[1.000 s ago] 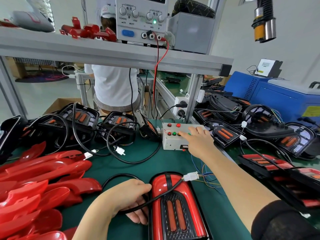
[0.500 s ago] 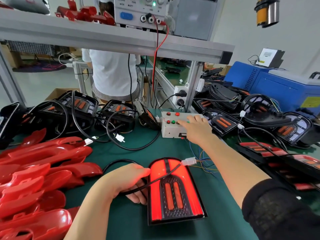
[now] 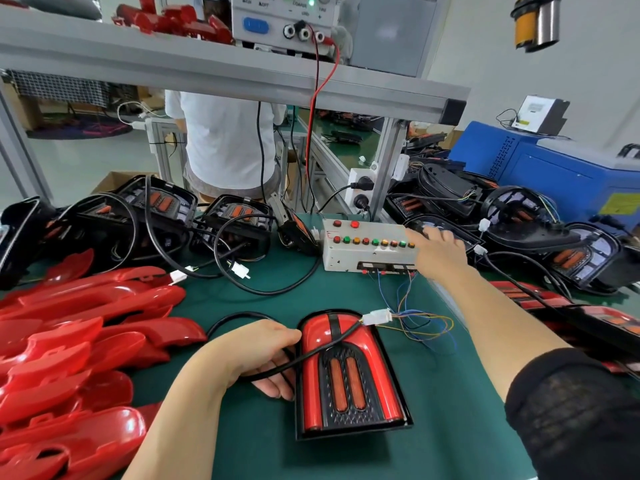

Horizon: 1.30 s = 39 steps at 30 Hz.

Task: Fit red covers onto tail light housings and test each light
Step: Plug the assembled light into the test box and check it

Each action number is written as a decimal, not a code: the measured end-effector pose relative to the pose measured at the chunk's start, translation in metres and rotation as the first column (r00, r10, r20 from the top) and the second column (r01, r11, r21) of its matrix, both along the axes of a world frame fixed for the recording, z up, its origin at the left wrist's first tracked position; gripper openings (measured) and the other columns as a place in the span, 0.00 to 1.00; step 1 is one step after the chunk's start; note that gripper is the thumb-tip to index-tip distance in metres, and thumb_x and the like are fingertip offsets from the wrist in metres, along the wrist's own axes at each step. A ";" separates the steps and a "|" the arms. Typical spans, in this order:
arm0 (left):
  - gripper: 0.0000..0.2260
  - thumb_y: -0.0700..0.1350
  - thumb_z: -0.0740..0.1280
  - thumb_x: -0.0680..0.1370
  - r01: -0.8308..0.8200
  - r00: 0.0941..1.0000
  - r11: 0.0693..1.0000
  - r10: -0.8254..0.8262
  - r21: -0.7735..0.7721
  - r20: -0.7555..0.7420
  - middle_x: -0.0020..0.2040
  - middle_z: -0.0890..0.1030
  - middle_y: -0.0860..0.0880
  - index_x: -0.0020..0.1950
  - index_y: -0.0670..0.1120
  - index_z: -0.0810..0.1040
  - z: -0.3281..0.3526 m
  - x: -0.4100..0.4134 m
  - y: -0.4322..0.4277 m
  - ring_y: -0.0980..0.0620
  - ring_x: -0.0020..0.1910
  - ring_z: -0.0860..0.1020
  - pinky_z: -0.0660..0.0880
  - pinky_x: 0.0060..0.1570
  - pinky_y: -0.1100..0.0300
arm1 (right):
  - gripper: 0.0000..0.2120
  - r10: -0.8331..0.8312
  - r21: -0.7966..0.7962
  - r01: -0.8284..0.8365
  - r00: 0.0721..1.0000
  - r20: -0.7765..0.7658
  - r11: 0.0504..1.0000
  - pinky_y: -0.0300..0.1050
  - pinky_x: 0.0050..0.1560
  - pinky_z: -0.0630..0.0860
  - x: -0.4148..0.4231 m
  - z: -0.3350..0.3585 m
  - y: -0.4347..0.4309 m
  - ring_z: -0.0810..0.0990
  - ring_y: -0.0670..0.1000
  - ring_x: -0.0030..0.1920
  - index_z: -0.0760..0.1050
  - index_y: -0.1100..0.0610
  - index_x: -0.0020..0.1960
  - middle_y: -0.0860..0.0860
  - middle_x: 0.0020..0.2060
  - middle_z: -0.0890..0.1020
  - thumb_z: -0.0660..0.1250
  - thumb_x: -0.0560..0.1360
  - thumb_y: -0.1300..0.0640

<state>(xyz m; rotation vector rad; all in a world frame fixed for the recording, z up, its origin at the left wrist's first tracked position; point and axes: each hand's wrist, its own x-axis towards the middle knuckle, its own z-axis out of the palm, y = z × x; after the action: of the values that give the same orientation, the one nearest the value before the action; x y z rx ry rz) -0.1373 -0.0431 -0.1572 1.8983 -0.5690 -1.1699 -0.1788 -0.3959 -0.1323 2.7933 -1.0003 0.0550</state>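
Observation:
A tail light [image 3: 349, 372] with its red cover fitted lies face up on the green mat, unlit, its two orange strips in the middle. Its black cable [image 3: 308, 355] crosses the cover to a white connector [image 3: 376, 317] joined to thin coloured wires. My left hand [image 3: 256, 355] grips the light's left edge, with the cable running under the fingers. My right hand [image 3: 438, 252] reaches with straight fingers to the right end of the white test box [image 3: 367, 251], at its row of coloured buttons.
Loose red covers [image 3: 79, 344] are heaped at the left. Black housings with cables [image 3: 156, 216] line the back, more [image 3: 540, 230] at the right beside finished lights [image 3: 588, 313]. A power supply [image 3: 280, 19] sits on the shelf. A person in white [image 3: 225, 143] stands behind the bench.
The tail light glowed red half a second ago and is dark now. My right hand slid from the box's middle buttons to its right end. My left hand kept its hold.

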 end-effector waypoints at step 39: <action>0.15 0.50 0.55 0.80 0.009 1.000 1.000 -0.009 0.006 -0.007 0.40 0.85 0.42 0.51 0.41 0.76 -0.003 0.003 -0.001 0.45 0.37 0.85 0.78 0.32 0.60 | 0.39 0.316 0.046 -0.315 0.948 -0.041 0.948 0.52 0.71 0.53 0.038 -0.001 0.050 0.52 0.55 0.74 0.53 0.36 0.76 0.49 0.77 0.56 0.54 0.74 0.68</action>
<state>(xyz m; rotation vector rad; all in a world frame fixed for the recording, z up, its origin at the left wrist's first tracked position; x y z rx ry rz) -0.1347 -0.0439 -0.1605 1.8982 -0.5711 -1.1845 -0.1407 -0.3463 -0.1338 2.9469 -0.5396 0.0099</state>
